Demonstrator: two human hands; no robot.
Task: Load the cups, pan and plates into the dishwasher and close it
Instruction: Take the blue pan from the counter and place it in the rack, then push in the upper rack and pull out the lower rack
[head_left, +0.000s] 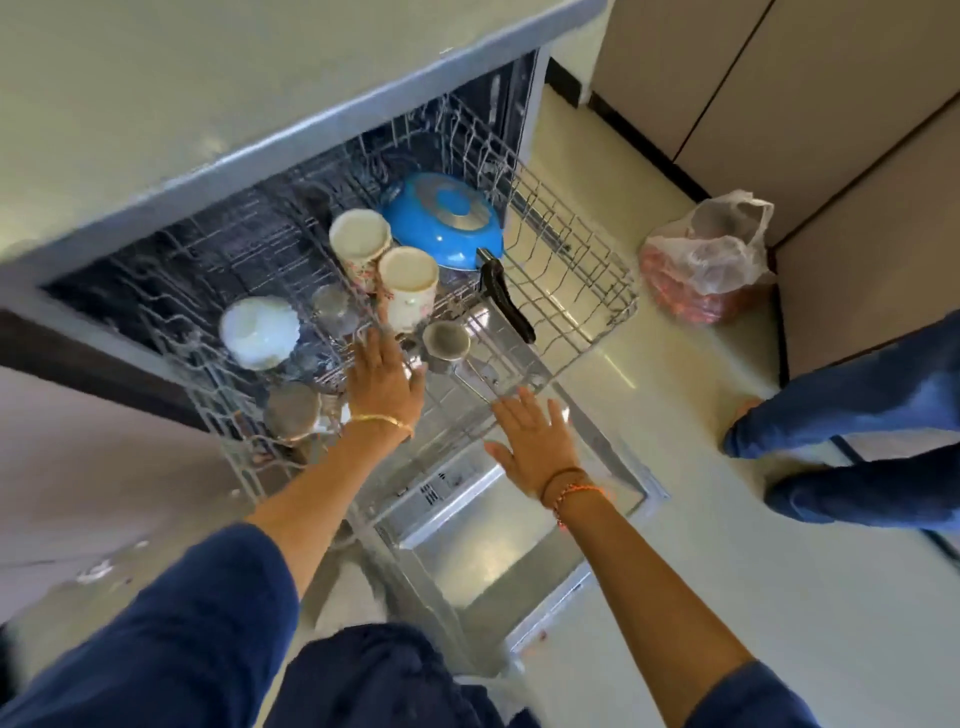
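The dishwasher stands open with its door (483, 551) folded down and a wire rack (582, 291) pulled out. A blue pan (441, 218) lies upside down in the rack, its black handle (506, 299) pointing toward me. Two floral cups (361, 241) (408, 286) sit upside down beside it, with a small steel cup (445, 340) in front. A white bowl (260, 330) and glasses rest further left. My left hand (382, 376) lies flat on the rack's front part, fingers spread, holding nothing. My right hand (535, 439) hovers open over the rack's front edge.
A countertop (208, 93) overhangs the dishwasher. On the floor to the right stands a plastic bag (709, 260) with reddish contents beside beige cabinets (779, 104). Another person's legs in blue jeans (857, 415) stand at the right.
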